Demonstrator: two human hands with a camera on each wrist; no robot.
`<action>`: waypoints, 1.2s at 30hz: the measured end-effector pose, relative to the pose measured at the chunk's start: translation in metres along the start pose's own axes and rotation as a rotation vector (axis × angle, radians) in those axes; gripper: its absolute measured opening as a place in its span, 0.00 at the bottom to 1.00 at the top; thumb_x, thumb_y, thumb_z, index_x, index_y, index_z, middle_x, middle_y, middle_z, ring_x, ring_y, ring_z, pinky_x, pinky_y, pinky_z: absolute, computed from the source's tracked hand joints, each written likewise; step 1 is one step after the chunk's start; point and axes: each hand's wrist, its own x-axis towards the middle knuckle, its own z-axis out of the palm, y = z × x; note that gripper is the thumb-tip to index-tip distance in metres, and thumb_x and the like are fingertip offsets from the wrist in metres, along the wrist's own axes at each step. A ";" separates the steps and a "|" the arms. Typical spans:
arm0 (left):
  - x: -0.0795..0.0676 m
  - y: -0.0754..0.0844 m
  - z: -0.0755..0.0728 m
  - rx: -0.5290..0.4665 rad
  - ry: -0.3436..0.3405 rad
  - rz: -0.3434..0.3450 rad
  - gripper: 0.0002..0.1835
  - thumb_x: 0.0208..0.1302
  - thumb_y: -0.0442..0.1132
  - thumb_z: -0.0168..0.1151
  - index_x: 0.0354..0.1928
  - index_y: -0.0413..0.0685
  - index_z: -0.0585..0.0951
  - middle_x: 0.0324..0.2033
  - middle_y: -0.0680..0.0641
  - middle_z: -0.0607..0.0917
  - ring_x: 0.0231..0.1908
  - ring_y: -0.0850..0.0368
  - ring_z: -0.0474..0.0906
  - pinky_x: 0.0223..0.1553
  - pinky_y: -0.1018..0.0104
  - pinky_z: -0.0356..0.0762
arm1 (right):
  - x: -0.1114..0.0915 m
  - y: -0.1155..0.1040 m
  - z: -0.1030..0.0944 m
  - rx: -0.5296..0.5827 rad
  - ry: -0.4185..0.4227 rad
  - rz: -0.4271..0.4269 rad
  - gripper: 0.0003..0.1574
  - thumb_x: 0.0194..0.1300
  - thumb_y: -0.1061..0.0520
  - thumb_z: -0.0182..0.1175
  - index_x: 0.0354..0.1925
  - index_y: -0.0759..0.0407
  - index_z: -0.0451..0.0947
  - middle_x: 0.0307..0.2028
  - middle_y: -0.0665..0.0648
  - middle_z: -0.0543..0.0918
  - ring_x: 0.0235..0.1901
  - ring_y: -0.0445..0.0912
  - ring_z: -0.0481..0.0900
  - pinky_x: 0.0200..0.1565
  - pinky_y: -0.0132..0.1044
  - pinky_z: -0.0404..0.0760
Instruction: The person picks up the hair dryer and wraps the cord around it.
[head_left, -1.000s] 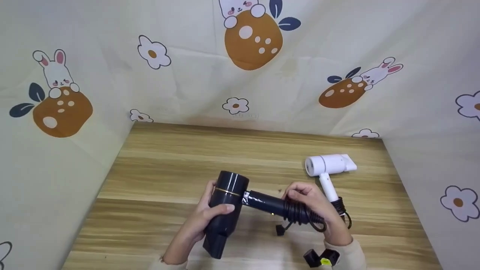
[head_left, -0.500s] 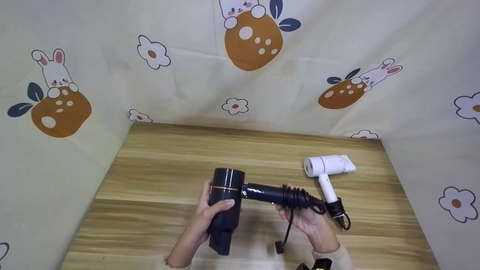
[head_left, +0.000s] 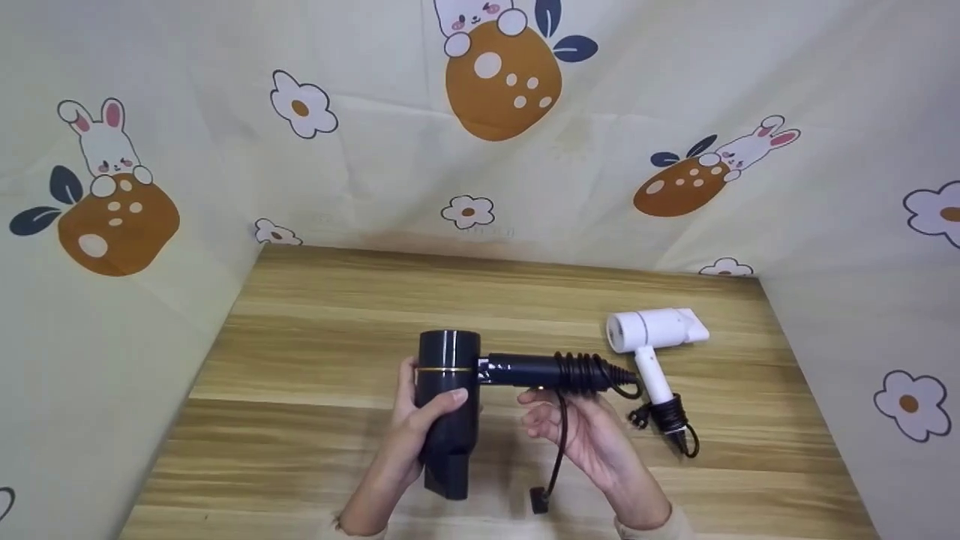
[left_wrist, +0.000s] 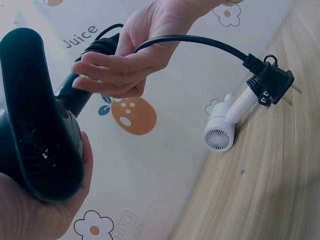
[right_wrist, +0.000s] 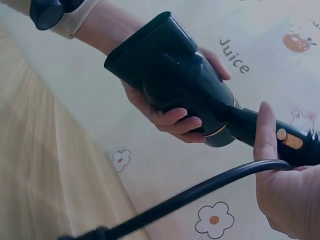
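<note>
A black hair dryer [head_left: 454,439] with a gold ring is held above the table, nozzle toward me and handle pointing right. My left hand [head_left: 409,439] grips its barrel, thumb across the top. Beneath the handle lies my right hand [head_left: 592,442], palm up, with loosely extended fingers touching its underside. In the right wrist view one finger reaches across the handle beside an orange-toned switch [right_wrist: 290,139]. The black cord [head_left: 581,373] is wound round the handle's end. Its loose end passes over my right hand, and the plug [left_wrist: 272,82] hangs free.
A white hair dryer [head_left: 656,330] lies on the wooden table [head_left: 337,315] to the right, its black cord [head_left: 667,412] wrapped round the handle. Patterned cloth [head_left: 375,165] with rabbits and flowers rises behind the table and at both sides.
My right hand has moved from above the wound cord to below the handle and turned palm up. The black dryer's handle has swung level, and the plug end hangs lower.
</note>
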 end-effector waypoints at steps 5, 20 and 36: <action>0.004 0.000 0.001 0.030 0.063 0.019 0.35 0.52 0.34 0.61 0.59 0.49 0.54 0.42 0.39 0.76 0.35 0.48 0.81 0.37 0.55 0.79 | -0.002 0.004 0.007 -0.296 0.072 0.064 0.19 0.76 0.57 0.27 0.54 0.64 0.60 0.42 0.59 0.82 0.33 0.46 0.83 0.36 0.36 0.82; 0.011 -0.007 -0.005 0.106 0.183 0.025 0.35 0.51 0.35 0.65 0.58 0.50 0.55 0.45 0.39 0.73 0.35 0.51 0.78 0.37 0.58 0.79 | -0.006 0.002 0.041 -1.625 0.151 0.184 0.15 0.73 0.50 0.42 0.47 0.54 0.71 0.17 0.42 0.72 0.18 0.30 0.67 0.27 0.28 0.72; 0.006 -0.008 -0.004 0.338 0.003 0.033 0.42 0.50 0.41 0.68 0.63 0.50 0.53 0.46 0.35 0.75 0.36 0.51 0.79 0.39 0.59 0.78 | -0.011 -0.036 0.045 -1.909 0.389 -0.308 0.03 0.60 0.56 0.61 0.29 0.51 0.81 0.18 0.38 0.73 0.18 0.30 0.65 0.21 0.26 0.69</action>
